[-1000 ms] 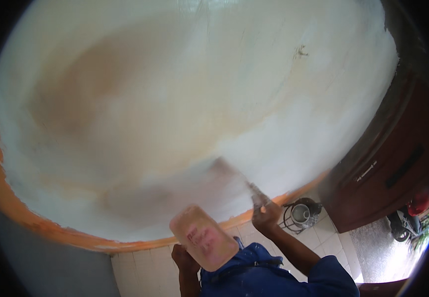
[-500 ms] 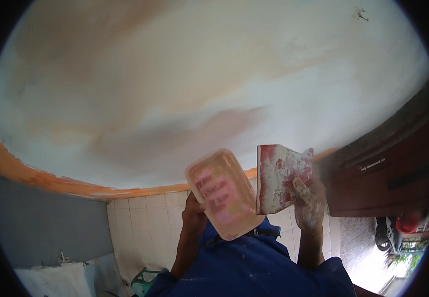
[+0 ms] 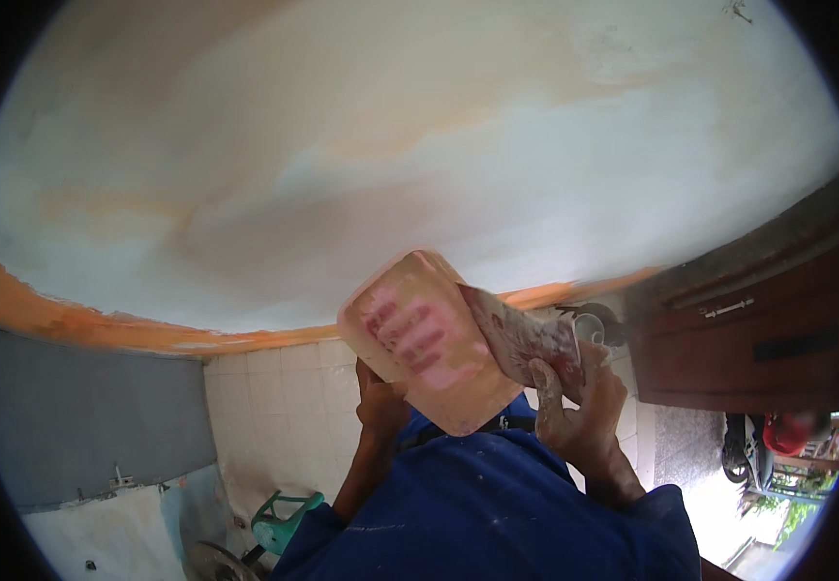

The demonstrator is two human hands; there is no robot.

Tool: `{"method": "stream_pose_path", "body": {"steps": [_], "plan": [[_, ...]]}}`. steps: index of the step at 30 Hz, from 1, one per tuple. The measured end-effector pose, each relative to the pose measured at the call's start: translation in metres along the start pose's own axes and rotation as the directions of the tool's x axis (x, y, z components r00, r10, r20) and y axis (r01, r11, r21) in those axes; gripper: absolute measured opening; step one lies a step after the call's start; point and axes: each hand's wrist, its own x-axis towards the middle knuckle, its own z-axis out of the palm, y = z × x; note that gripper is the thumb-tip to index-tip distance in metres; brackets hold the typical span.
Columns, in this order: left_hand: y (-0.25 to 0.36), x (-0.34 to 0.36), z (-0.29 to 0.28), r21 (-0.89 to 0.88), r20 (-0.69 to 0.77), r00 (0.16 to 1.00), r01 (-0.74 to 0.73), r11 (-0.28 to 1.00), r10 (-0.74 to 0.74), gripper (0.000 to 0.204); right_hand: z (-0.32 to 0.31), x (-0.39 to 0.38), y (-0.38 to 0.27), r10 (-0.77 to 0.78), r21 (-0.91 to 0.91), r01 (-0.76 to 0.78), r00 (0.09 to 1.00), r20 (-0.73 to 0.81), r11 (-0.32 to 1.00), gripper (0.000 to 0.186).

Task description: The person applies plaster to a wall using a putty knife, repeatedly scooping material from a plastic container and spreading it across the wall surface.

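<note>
My left hand [image 3: 381, 399] grips the left side of a beige plastic tub [image 3: 414, 339], rectangular with rounded corners and streaked pink and red. In my right hand [image 3: 582, 418] is a wide putty knife [image 3: 521, 339], reddish and smeared with whitish filler. Its blade edge meets the right side of the tub, tilted. Pale filler coats the fingers of that hand. Both things are held in front of my blue shirt [image 3: 487, 504], below a large wall [image 3: 342, 184] patched white and tan, with an orange band [image 3: 100, 324] along its bottom.
A green plastic stool [image 3: 282, 518] stands at lower left by a grey wall [image 3: 90, 416]. Pale tiles [image 3: 274, 407] cover the floor. To the right is a dark red-brown door [image 3: 739, 339] with a metal handle; beyond it are a wheel [image 3: 735, 455] and a red object [image 3: 782, 436].
My right hand has turned the putty knife and brought it left, its blade now at the tub's right side. The tub has risen slightly and shifted left in my left hand.
</note>
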Motion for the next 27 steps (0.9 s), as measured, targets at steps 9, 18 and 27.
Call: {"method": "stream_pose_path", "body": {"steps": [9, 18, 27], "plan": [[-0.004, -0.019, -0.025, -0.099, -0.027, 0.997, 0.066, 0.993, -0.069, 0.079, 0.023, -0.013, -0.019, -0.177, 0.073, 0.164, 0.948, 0.263, 0.984, 0.027], [-0.003, -0.025, -0.036, -0.063, -0.009, 0.995, 0.097, 0.993, -0.098, 0.078, 0.023, -0.006, -0.018, -0.130, 0.079, 0.116, 0.969, 0.210, 0.990, 0.032], [-0.004, -0.023, -0.036, -0.059, 0.017, 0.992, 0.128, 0.990, -0.128, 0.078, 0.028, -0.009, -0.026, -0.056, 0.129, 0.031, 0.979, 0.196, 0.991, 0.038]]}}
